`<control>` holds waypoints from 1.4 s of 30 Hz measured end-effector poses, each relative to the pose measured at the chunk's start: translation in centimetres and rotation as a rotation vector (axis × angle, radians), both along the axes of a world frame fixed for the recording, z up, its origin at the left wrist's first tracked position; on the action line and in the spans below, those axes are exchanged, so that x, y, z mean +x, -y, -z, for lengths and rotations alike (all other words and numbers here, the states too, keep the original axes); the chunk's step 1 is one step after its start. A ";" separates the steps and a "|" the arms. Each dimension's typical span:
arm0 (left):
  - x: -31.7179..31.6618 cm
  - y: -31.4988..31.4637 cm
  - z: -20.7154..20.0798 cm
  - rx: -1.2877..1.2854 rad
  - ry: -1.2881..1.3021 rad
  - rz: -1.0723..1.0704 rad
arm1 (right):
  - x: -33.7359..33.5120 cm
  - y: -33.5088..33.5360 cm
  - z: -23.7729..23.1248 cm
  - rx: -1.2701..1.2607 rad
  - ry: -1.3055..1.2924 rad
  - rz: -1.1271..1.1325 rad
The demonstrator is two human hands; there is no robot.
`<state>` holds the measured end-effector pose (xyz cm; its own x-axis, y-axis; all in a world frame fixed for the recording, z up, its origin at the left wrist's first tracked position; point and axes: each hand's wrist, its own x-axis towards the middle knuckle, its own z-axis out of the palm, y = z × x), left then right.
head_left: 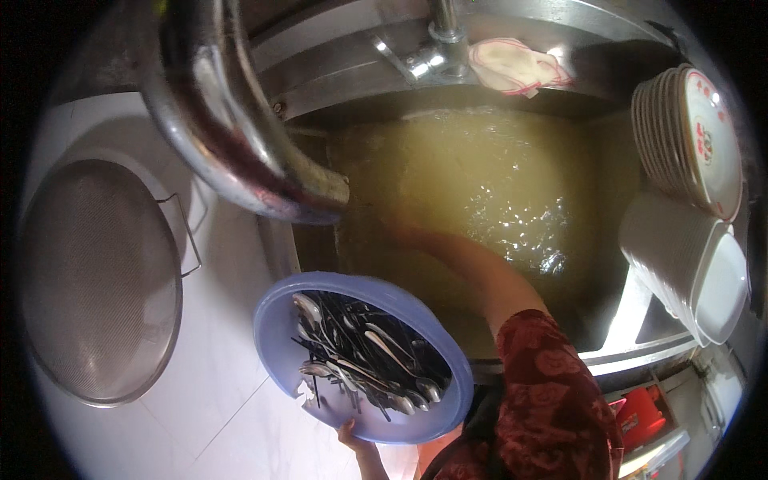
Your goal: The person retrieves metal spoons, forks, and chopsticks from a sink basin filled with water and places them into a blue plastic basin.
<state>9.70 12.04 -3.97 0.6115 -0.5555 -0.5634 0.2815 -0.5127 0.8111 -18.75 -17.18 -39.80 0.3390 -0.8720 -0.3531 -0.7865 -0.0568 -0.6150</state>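
A blue plastic basin (pixel 352 282), its rim broken on the near-left side, is tilted at the front left of the sink. Inside lie metal spoons (pixel 392 352) and many dark chopsticks (pixel 340 340). My left hand (pixel 350 435) grips the basin's near rim, fingers closed on it. Bare from the elbow down, my right arm reaches into the sink (pixel 316 240), which holds cloudy yellowish water (pixel 456 168). Under that water my right hand (pixel 406 234) is barely visible, so its fingers and anything in them are hidden.
A thick metal pipe (pixel 232 152) juts over the sink's left side. On the white tiles at left is a round mesh strainer (pixel 104 280). A faucet (pixel 424 60) and a cloth (pixel 512 66) sit behind; stacked plates (pixel 712 144) and white trays (pixel 720 288) stand at right.
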 end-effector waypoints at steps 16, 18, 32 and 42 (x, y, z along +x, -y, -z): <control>6.6 -3.6 4.5 -0.202 0.564 0.687 | -14.4 -4.6 -1.7 0.537 0.243 0.429; 5.9 -3.2 3.2 -0.191 0.503 0.679 | -12.9 -3.6 -2.7 0.523 0.236 0.421; -2.5 1.7 -1.8 -0.174 -0.210 0.222 | -14.6 -16.2 -20.5 0.064 -0.002 0.558; 7.0 1.9 7.2 -0.402 0.295 0.702 | -28.3 -31.8 -33.5 -0.013 -0.749 0.589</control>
